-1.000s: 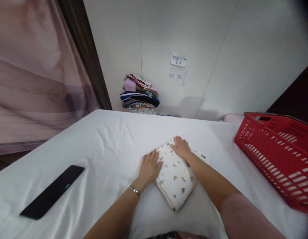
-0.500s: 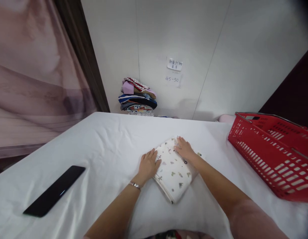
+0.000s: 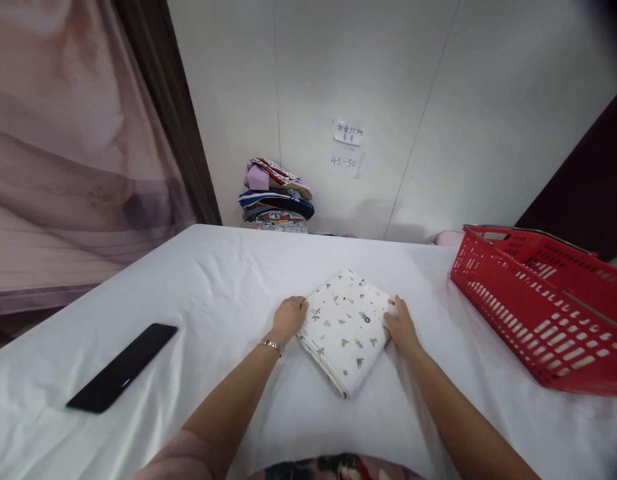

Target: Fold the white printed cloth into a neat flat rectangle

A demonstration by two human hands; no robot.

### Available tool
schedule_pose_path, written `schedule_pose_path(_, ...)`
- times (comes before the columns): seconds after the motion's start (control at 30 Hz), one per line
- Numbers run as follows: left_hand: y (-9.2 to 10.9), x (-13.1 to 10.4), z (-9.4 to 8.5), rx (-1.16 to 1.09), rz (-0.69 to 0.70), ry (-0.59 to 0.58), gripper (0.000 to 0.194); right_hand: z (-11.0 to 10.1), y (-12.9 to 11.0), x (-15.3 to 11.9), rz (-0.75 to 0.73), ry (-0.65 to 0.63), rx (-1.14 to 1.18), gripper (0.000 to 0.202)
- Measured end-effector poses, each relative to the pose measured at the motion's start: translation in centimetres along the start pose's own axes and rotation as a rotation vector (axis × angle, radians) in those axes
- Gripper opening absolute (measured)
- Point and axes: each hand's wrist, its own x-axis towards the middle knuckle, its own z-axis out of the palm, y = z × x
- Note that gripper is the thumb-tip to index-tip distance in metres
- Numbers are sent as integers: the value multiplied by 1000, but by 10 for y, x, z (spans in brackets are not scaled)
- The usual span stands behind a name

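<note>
A folded white cloth [image 3: 346,327] printed with small leaf-like motifs lies in front of me, one corner pointing toward my body. My left hand [image 3: 289,316] grips its left corner, fingers curled over the edge; a silver bracelet circles that wrist. At the opposite corner, my right hand [image 3: 402,327] pinches the cloth between thumb and fingers. Several layers show along the near left edge. The undersides of both grips are hidden.
A white sheet covers the table [image 3: 228,280]. To the left lies a black phone [image 3: 122,368]. A red plastic basket [image 3: 538,313] stands at the right. Beyond the far edge is a stack of folded fabrics [image 3: 277,193], near paper signs [image 3: 348,133] on the wall.
My right hand has moved from the cloth's top down to its right corner. My left hand has gone from lying flat to gripping the left corner. The cloth's right side now lies folded flat.
</note>
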Motion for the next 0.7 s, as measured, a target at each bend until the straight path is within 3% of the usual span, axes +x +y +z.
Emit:
schedule_pose_path(0.17,8,-42,3,42,-70,28,25,12,-27,47,-63,-125,-112,67)
schedule_pose_path(0.37,16,-82,5,-84,-86,-103,20,17,-47,82,-153,-254,-228,59)
schedule_pose_path(0.53,13,-66,-1,-202,-160,-149,22,17,-61,60,-253,-269,-313,57)
schedule_pose_path(0.7,19,-36,7,-262,-161,-43,24,25,-93,29,-455,-362,-301,40)
